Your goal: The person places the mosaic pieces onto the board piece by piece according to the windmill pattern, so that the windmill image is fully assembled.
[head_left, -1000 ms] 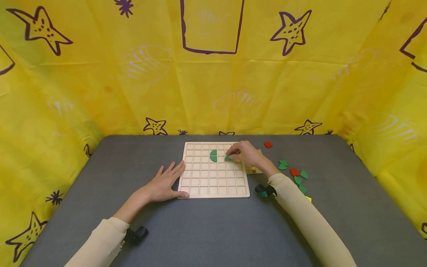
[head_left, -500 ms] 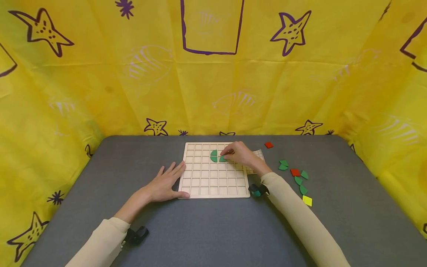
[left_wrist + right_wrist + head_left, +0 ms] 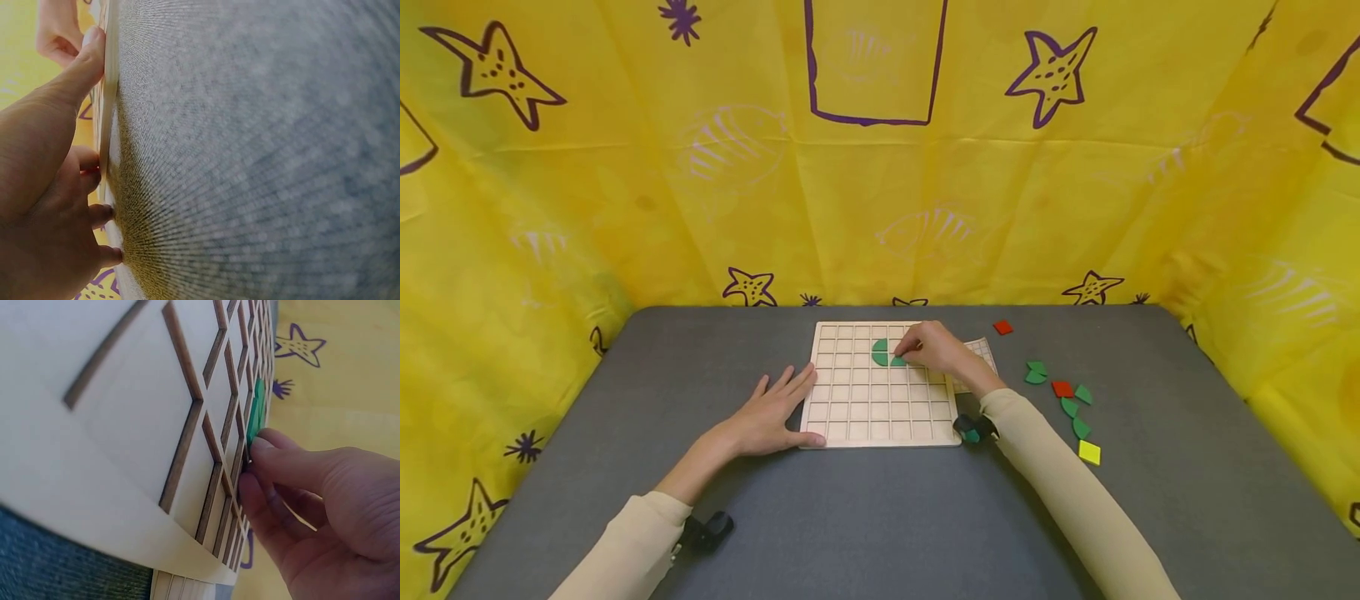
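Note:
A pale wooden board (image 3: 868,411) with a grid of square recesses lies on the dark table. Two green quarter-circle tiles (image 3: 880,345) sit in its upper part, one above the other. My right hand (image 3: 938,347) pinches a third green quarter-circle tile (image 3: 897,362) at the recess to the right of the lower one; the fingers partly cover it. In the right wrist view, thumb and fingers come together at the grid beside the green tiles (image 3: 255,412). With fingers spread, my left hand (image 3: 769,417) rests along the board's left edge (image 3: 111,75), thumb on the near-left corner.
Right of the board lie several green quarter-circle tiles (image 3: 1036,377), two red square tiles (image 3: 1062,389) and a yellow square tile (image 3: 1089,452). A card with a small grid (image 3: 982,352) shows partly from under the board's right edge. A yellow patterned cloth (image 3: 850,208) surrounds the table.
My right hand has moved left with the green quarter-circle tile, bringing it close to the two on the board, and has lowered slightly. The left hand stays in place.

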Available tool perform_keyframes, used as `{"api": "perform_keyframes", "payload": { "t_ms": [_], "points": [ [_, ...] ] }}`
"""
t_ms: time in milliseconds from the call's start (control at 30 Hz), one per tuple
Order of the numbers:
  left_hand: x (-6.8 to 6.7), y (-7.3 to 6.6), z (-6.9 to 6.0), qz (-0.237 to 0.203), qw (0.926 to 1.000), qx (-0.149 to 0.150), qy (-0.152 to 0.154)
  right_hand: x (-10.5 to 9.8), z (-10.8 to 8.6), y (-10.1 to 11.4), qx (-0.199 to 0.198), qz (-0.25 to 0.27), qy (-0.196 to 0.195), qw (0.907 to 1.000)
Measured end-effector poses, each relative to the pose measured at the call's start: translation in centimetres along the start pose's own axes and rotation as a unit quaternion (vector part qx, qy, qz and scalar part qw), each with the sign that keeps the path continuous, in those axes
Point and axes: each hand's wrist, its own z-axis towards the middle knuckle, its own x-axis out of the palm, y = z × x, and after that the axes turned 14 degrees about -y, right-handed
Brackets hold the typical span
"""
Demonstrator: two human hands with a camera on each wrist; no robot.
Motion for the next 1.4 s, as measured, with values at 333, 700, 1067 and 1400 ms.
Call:
{"api": "perform_keyframes", "payload": {
  "t_ms": [333, 700, 1067, 1400],
  "points": [
    [0.0, -0.1, 0.1, 0.003, 1.0, -0.004, 0.003, -1.0, -0.5, 0.3, 0.008, 0.002, -0.002, 1.0],
    [-0.1, -0.1, 0.0, 0.002, 1.0, -0.001, 0.002, -4.5, -1.9, -0.3, 0.028, -0.007, -0.003, 0.9996],
    [0.0, 0.0, 0.0, 0.003, 1.0, -0.001, 0.005, -6.6, -3.8, -2.6, 0.007, -0.009, -0.026, 0.9996],
    [0.0, 0.0, 0.0, 0.002, 1.0, 0.0, 0.003, -8.7, -6.1, -4.8, 0.005, -0.038, -0.054, 0.9978]
  ]
}}
